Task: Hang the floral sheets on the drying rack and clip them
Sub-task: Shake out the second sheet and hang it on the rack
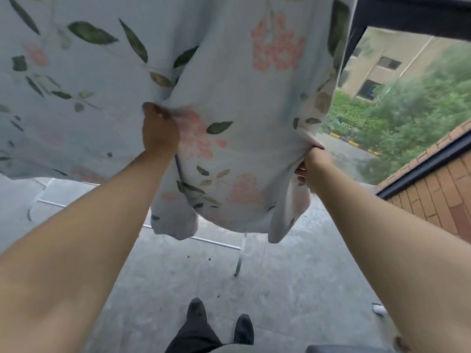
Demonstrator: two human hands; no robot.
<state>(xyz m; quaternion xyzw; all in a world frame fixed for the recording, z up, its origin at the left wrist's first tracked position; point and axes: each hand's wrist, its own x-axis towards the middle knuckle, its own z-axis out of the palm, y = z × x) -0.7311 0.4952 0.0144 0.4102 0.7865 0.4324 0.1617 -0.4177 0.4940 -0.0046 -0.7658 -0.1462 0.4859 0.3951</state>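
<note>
The sheet, pale blue-grey with pink flowers and dark green leaves, fills the upper part of the view and hangs down in front of the person, its lower edge sagging in loose folds above the floor. The left hand is raised and closed on a pinch of the cloth near the middle of the frame, with the fabric gathered into creases that run out from the fingers. The right hand is closed on the sheet's right edge, lower than the left, and the cloth bunches and drops in a narrow fold just below it. Between the two hands the sheet is drawn fairly taut; below them it bellies out and ends in two hanging corners. Both bare forearms reach up and forward from the bottom corners of the view. Behind and under the cloth, thin white bars of the rack run across near the floor, with one slim leg slanting down to the grey paving; how the top of the sheet sits on the rack cannot be seen, as it runs out of the frame. Two dark shoes and dark trouser legs show at the bottom centre. To the right is a brick wall with a dark rail along its top, and past it green shrubs and a beige building.
</note>
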